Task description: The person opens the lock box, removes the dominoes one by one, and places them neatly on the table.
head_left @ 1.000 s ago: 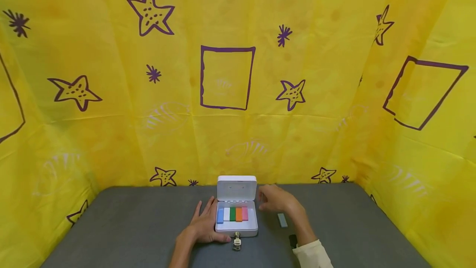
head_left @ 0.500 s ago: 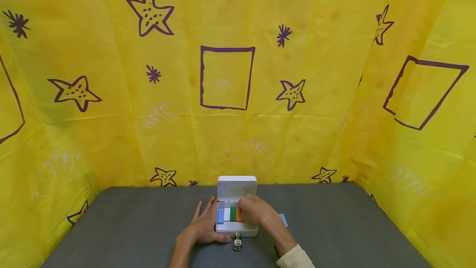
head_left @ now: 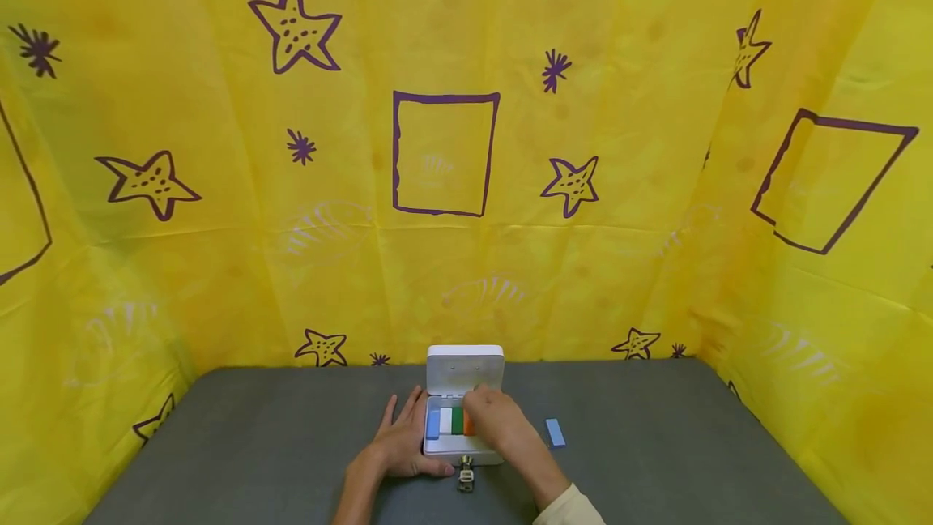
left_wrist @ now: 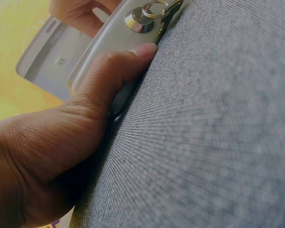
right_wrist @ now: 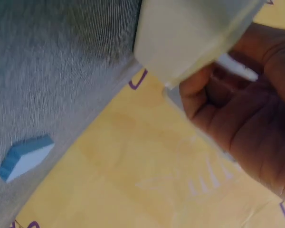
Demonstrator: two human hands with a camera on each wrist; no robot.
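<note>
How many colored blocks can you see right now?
5: blue, white, green and orange in the box, one blue block on the table. The right hand may hide more.

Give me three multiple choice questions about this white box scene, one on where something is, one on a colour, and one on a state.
1. Where does the loose blue block lie?
A. on the grey table to the right of the white box
B. inside the box
C. on the box lid

2. Which colour is the block at the left end of the row in the white box?
A. orange
B. blue
C. green

3. How is the lid of the box?
A. shut flat
B. taken off and lying on the table
C. open, standing up at the back

Answers:
1 A, it lies alone on the table.
2 B, then white, green, orange.
3 C, it rises behind the blocks.
</note>
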